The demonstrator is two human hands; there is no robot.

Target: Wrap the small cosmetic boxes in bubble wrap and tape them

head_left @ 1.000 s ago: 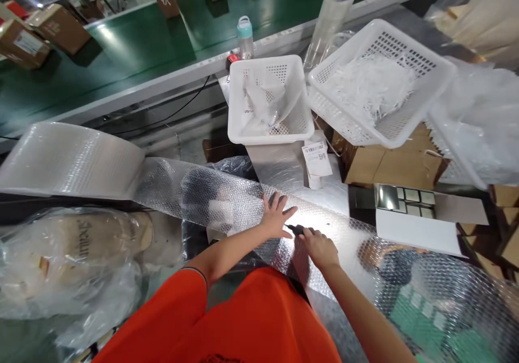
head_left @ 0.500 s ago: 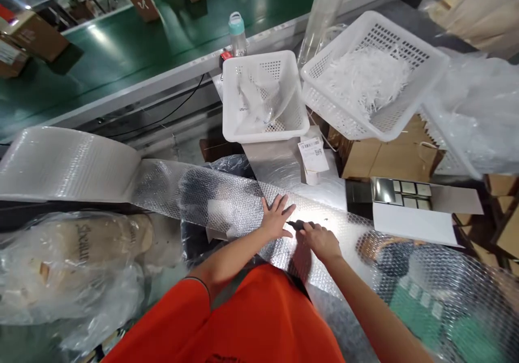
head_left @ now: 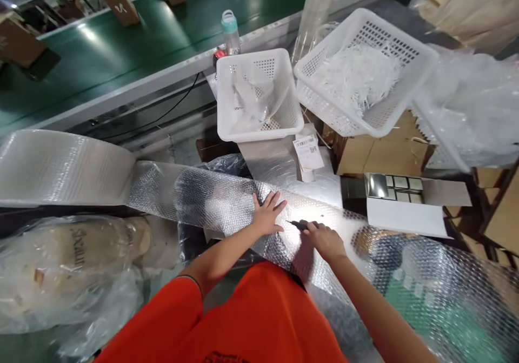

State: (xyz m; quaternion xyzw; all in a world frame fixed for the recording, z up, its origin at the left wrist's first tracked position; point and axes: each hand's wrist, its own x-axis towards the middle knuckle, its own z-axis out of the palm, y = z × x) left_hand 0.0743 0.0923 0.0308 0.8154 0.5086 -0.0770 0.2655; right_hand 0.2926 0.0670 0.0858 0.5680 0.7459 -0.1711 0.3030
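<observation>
A long strip of bubble wrap (head_left: 227, 200) runs from the big roll (head_left: 65, 168) on the left, across the metal table and away to the lower right. My left hand (head_left: 266, 217) lies flat on the strip with its fingers spread. Closed round the black handle of a slim craft knife (head_left: 299, 224) is my right hand (head_left: 326, 241). The knife's thin tip points left at the wrap, just right of my left fingers; whether it pierces the film I cannot tell.
Beyond the wrap stand a white basket (head_left: 259, 136) with clear plastic and another basket (head_left: 344, 127) with white shreds. A paper label (head_left: 308, 152) lies on the metal table (head_left: 265, 163). An opened white box (head_left: 405, 217) sits to the right. A green conveyor belt (head_left: 133, 44) crosses behind.
My right hand has drawn the knife slightly away from my left hand, so more of its tip shows. The view has shifted a little; a carton on the belt has moved left.
</observation>
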